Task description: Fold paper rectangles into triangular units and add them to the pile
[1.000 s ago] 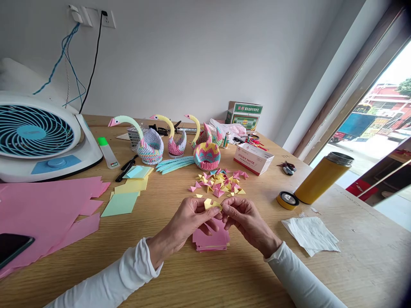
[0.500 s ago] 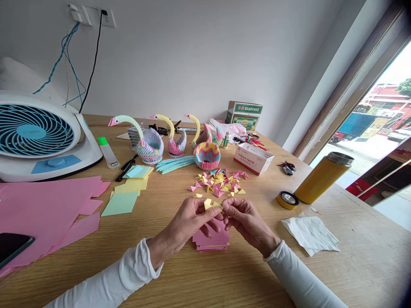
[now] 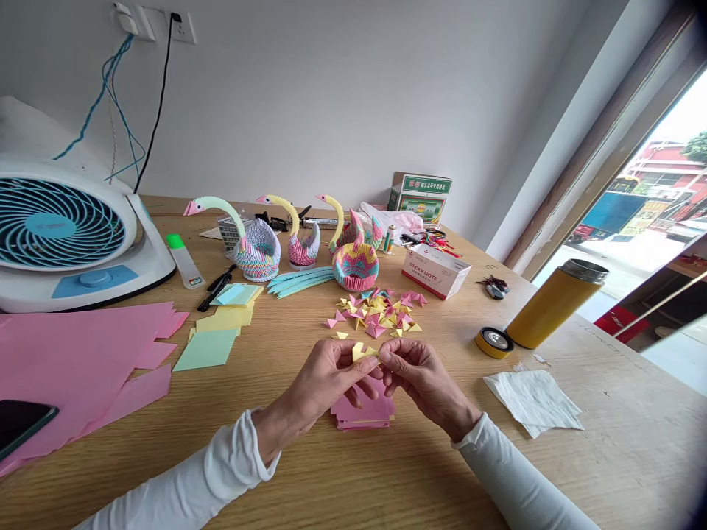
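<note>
Between my two hands is a small folded piece of yellow paper (image 3: 359,354). My left hand (image 3: 325,372) pinches its left side, and my right hand (image 3: 412,368) closes thumb and finger on its right end. Just below them lies a stack of pink paper slips (image 3: 364,412), partly hidden by my fingers. Beyond my hands is a loose pile of pink and yellow folded paper triangles (image 3: 381,313). Behind that pile stands a round, multicoloured folded-paper bowl (image 3: 356,269).
Folded-paper swans (image 3: 259,246) stand at the back beside blue paper strips (image 3: 301,281). Left are pink sheets (image 3: 77,361), a phone (image 3: 22,427), sticky notes (image 3: 207,348) and a fan (image 3: 60,228). Right are a sticky-note box (image 3: 436,271), an open yellow flask (image 3: 557,305), its lid (image 3: 493,342) and a tissue (image 3: 533,401).
My right fingers have shifted slightly left along the yellow paper, covering more of its right end. Both hands keep their grip, and the things on the table stay put.
</note>
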`<state>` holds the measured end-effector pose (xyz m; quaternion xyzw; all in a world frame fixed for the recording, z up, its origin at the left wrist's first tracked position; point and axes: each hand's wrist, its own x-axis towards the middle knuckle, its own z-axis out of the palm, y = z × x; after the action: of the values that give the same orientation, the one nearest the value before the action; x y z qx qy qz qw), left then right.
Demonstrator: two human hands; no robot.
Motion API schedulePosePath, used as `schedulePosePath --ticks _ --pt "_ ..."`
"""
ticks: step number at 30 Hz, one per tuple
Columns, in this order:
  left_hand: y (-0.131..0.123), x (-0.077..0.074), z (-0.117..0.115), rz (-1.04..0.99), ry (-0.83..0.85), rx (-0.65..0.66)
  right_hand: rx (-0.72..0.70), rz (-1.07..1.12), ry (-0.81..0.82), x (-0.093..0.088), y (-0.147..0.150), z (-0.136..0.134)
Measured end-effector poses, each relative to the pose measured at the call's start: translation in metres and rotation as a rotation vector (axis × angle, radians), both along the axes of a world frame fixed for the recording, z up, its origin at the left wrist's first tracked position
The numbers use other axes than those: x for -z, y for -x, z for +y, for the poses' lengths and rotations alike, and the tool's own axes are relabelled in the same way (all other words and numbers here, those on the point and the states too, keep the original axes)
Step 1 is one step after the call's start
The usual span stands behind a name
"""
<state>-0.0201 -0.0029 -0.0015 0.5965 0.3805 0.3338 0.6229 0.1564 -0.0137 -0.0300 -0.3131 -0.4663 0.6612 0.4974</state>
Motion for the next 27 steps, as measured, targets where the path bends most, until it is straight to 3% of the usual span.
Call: schedulePosePath --ticks 14,27 --pt "0.001 -0.005 0.0006 -0.016 -0.011 0.074 0.024 -0.023 -0.035 0.0038 -0.0009 0.0016" --pt "0.0014 -0.0073 0.0014 0.0 -0.032 0.052 0.006 0.068 0.078 0.0002 0.0006 0.0018"
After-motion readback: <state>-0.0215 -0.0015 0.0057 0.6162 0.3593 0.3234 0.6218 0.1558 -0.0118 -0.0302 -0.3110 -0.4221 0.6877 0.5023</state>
